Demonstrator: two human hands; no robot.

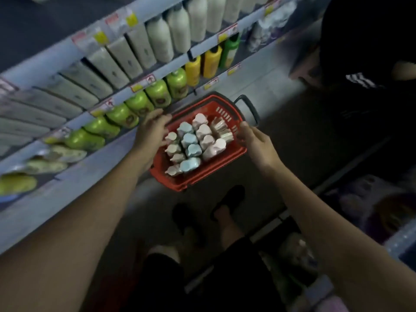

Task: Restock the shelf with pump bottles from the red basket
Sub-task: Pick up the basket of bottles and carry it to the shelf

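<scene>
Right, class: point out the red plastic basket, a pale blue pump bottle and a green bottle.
red plastic basket (173,181): head view, near rim.
pale blue pump bottle (189,138): head view, pump top.
green bottle (157,92): head view, body.

Both your bare forearms reach forward and down from the lower corners of the view, converging toward the middle. Your left hand (153,129) lies palm down with its fingers extended and slightly spread, wrist nearly straight. Your right hand (253,137) is turned knuckles up, its fingers curled downward at the tips as in a grip. Below, your bare legs and dark footwear stand between the arms.
</scene>
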